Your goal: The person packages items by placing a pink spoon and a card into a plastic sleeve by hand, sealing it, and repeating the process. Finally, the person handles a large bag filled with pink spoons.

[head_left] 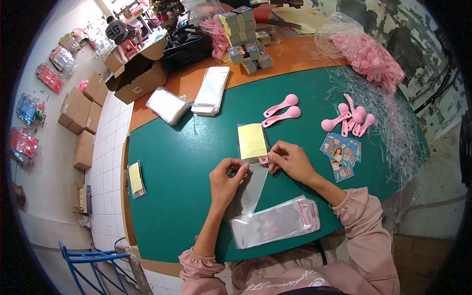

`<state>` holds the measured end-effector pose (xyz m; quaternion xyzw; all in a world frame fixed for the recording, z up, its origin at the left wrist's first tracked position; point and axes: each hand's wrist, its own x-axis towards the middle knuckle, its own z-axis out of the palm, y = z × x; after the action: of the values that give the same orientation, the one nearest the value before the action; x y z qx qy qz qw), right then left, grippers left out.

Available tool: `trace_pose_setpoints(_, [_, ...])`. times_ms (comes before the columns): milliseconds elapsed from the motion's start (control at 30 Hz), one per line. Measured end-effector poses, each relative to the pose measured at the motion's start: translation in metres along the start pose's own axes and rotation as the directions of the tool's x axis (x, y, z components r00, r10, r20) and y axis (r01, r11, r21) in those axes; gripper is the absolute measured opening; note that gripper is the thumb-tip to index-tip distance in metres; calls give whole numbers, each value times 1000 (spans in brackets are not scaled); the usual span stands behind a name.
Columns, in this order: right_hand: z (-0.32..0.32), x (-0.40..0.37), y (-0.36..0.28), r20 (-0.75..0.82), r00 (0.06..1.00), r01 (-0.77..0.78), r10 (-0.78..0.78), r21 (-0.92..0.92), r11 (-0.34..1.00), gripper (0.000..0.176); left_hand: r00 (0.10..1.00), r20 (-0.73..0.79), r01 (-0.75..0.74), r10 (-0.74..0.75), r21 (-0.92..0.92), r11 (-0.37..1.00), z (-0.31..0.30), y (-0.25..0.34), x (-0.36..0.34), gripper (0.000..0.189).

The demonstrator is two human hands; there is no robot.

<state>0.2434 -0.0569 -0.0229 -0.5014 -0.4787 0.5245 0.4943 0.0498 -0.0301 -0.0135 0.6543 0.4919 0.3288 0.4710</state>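
A clear plastic bag (253,189) with a pale yellow card (251,141) in its far part lies between my hands. My left hand (227,179) pinches the bag's left edge just below the card. My right hand (294,162) is closed at the bag's right edge, where a small pink end (264,160), perhaps of a spoon, shows beside the fingertips. Close to my wrists lies a stack of clear plastic bags (278,221). Two pink measuring spoons (282,117) rest beyond the yellow card.
More pink spoons (351,118) and blue printed cards (340,152) lie at the right. A packed bag (136,179) sits at the left edge of the green mat (187,196). Bag stacks (211,91), bundled cards (243,51) and plastic strips (388,123) are farther back. A person (120,32) sits far left.
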Motion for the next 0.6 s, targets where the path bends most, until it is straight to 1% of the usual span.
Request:
trace_pose_setpoints(67, [2, -1, -3, -25, 999, -26, 26, 1, 1000, 11, 999, -54, -7, 5, -44, 999, 2, -3, 2, 15])
trace_pose_setpoints(100, [2, -1, -4, -34, 999, -38, 39, 20, 999, 11, 999, -53, -5, 2, -44, 999, 4, -2, 3, 15])
trace_pose_setpoints(167, [3, -1, -6, -43, 998, -51, 52, 39, 998, 11, 995, -98, -16, -2, -175, 984, 7, 1, 4, 18])
trace_pose_setpoints(200, [4, -2, -8, -47, 997, -62, 64, 33, 998, 10, 995, -96, -15, -2, -175, 984, 7, 0, 5, 18])
trace_pose_setpoints(267, [5, -2, -9, -53, 996, -74, 76, 27, 997, 9, 996, -88, -48, 31, -206, 977, 6, -5, 5, 18])
trace_pose_setpoints(400, [5, -2, -8, -55, 998, -42, 43, 21, 999, 10, 997, -67, -56, 44, -175, 983, 6, -5, 5, 15])
trace_pose_setpoints(467, [5, -2, -8, -48, 999, -19, 19, 12, 1000, 10, 999, 11, 38, -37, -148, 988, 4, -2, 4, 15])
trace_pose_setpoints(500, [5, -2, -9, -39, 999, -24, 24, -5, 1000, 10, 999, 9, 35, -34, -147, 989, 4, -3, 4, 15])
trace_pose_setpoints(567, [5, -2, -8, -29, 999, -25, 24, -24, 999, 9, 999, 44, 30, -21, -203, 979, 2, -8, 6, 14])
trace_pose_setpoints(600, [5, -1, -6, -25, 1000, -16, 15, -28, 999, 13, 999, 42, 26, -17, -203, 979, 2, -9, 6, 14])
